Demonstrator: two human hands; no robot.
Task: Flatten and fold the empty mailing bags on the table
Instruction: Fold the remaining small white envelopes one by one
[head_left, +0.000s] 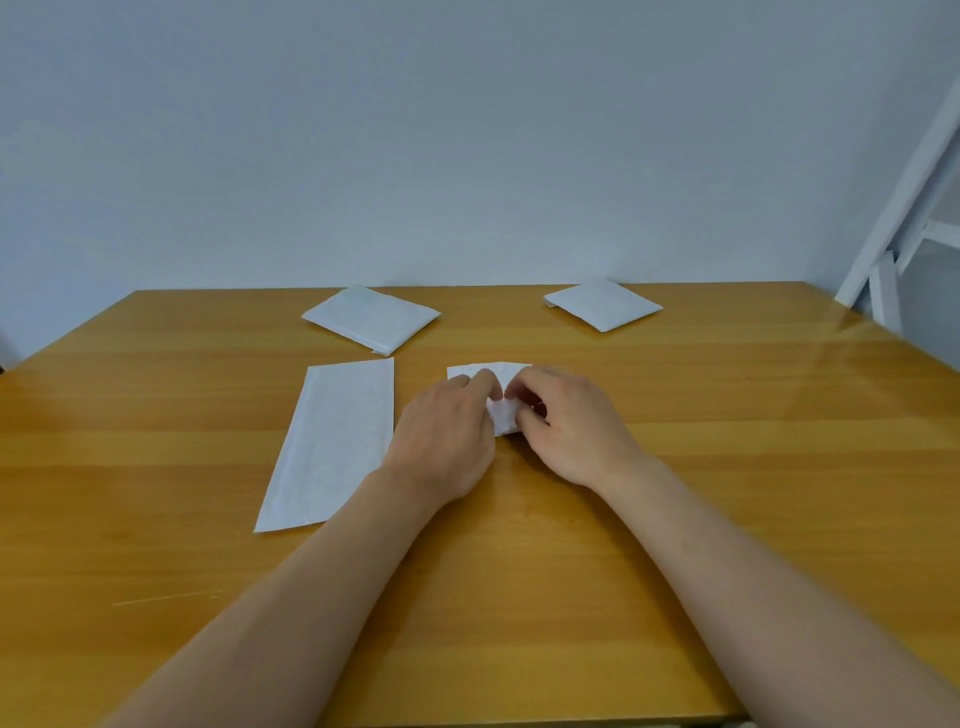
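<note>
While forearms converge over table (156, 415), left hand (447, 436), right hand (576, 431): curled fingers (483, 382) pinch small mailing bag (501, 413).

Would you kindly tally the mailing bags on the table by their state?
Folded bags at the back: 2, the back-left bag and back-right bag
Flat unfolded bag: 1
Bag being worked by both hands: 1
Total: 4

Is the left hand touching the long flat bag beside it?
Cannot tell. In the head view the left hand overlaps the long flat bag's right edge, hiding any gap.
</note>
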